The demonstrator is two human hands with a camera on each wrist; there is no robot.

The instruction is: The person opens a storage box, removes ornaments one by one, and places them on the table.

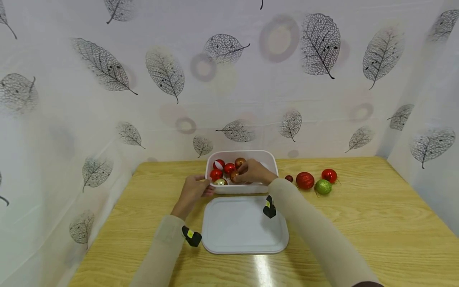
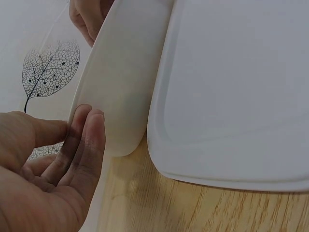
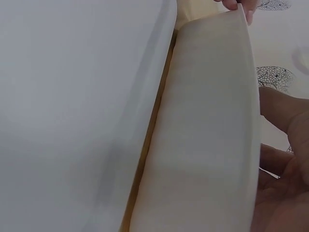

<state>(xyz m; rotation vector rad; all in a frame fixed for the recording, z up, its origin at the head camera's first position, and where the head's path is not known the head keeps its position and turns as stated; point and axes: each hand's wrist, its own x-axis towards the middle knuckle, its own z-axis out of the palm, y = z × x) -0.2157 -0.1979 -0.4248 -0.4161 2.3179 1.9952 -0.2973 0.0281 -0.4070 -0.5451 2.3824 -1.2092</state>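
A white plastic box (image 1: 267,159) at the back of the table holds several shiny Christmas baubles, among them a red one (image 1: 229,168), a gold one (image 1: 220,181) and a copper one (image 1: 240,162). My left hand (image 1: 195,187) pinches the box's rim at its front left corner, with the thumb at the edge and fingers against the outer wall (image 2: 120,96). My right hand (image 1: 255,172) reaches over the front wall into the box. Its fingertips hold another copper bauble (image 1: 234,176) low among the others. In the right wrist view the wall hides these fingertips.
A white lid (image 1: 245,225) lies flat on the wooden table (image 1: 358,223), just in front of the box. Right of the box lie a small dark red bauble (image 1: 289,178), a larger red one (image 1: 305,181), a green glitter one (image 1: 323,187) and another red one (image 1: 329,175). Leaf-patterned curtain (image 1: 244,95) stands behind.
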